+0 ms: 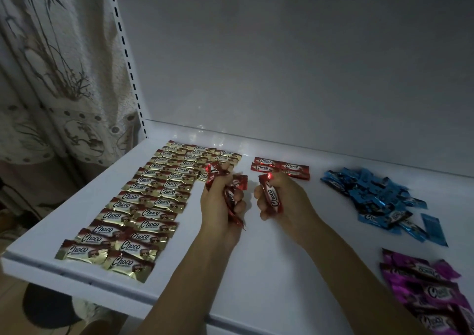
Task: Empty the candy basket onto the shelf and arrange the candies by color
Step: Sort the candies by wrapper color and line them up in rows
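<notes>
Gripping a bunch of red candies (213, 175) in our left hand (218, 206), fingers curled tight round them, we have wrappers sticking out above the fist and below it, fanned in several directions. Our right hand (286, 204) pinches a single red Choco candy (272, 196) between thumb and curled fingers; its long axis runs away from us, one crimped end pointing towards the back of the white shelf (256, 263), the logo facing up. Both hands hover just above the shelf, close together but apart.

Just beyond the right hand lies a small group of laid-out red candies (282, 167), flat, long axes running left to right. To our left, the gold candies (143, 201) sit in neat columns from the front edge back, each one lying crosswise with its logo up. Off to the right, the blue candies (372, 193) are a loose heap pointing every which way, and the purple candies (431, 291) are piled at the near right corner. A patterned curtain (51, 65) hangs left of the shelf's slotted upright (127, 57).
</notes>
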A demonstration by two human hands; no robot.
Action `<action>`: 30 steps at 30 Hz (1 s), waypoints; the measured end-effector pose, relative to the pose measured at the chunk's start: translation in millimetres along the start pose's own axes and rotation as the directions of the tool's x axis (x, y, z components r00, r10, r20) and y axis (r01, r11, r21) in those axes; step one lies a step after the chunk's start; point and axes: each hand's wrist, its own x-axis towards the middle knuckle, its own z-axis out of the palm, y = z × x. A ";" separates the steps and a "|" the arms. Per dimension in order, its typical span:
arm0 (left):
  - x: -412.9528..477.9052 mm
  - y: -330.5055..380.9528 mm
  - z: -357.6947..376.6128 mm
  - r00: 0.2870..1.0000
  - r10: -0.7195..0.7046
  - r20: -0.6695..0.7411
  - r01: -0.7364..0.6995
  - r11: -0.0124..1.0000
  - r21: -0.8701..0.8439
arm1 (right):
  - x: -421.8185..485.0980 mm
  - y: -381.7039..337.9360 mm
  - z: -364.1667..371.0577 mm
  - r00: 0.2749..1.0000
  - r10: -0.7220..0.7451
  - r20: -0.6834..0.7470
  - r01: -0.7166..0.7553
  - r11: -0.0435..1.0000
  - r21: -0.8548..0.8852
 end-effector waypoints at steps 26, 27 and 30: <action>-6.3 -1.9 6.1 0.998 0.055 0.023 -0.058 0.988 0.145 | 9.8 30.1 -30.3 0.761 -0.534 0.367 0.400 -0.059 -0.915; -6.1 -2.4 6.0 0.998 0.055 0.031 -0.059 0.988 0.143 | 13.0 31.9 -31.1 0.759 -0.525 0.386 0.391 -0.108 -0.914; -5.7 -2.6 5.6 0.998 0.067 0.014 -0.069 0.985 0.157 | 20.2 29.3 -28.2 0.767 -0.502 0.398 0.391 -0.125 -0.912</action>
